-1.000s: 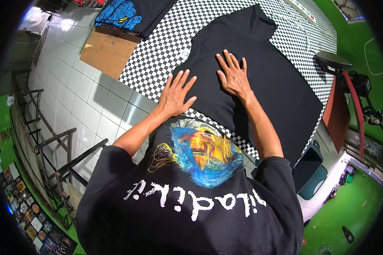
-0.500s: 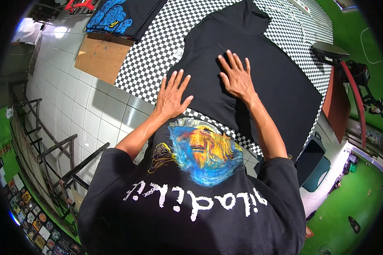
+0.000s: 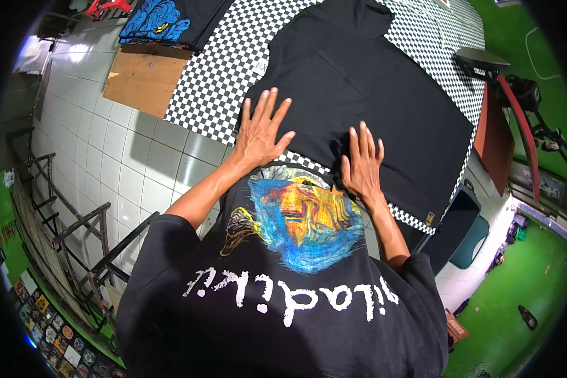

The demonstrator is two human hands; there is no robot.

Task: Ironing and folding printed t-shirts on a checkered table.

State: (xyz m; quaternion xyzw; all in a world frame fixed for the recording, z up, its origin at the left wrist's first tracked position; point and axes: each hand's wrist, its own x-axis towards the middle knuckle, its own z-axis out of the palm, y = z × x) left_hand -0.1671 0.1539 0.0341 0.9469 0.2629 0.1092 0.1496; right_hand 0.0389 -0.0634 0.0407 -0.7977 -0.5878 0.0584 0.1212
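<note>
Nothing gripped, fingers all loosely spread; right hand [image 3: 363,169] is over the near edge of a black shirt [image 3: 409,120], left hand [image 3: 259,135] flat by its left end; shirt's spread on the checkered table [image 3: 201,91]; dark folded cloth [image 3: 200,25] with blue print, far left.

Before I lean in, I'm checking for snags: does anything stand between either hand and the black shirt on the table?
Nothing visible does. The left hand is spread over the near left part of the black shirt, the right hand over its near edge; no object shows between.
</note>
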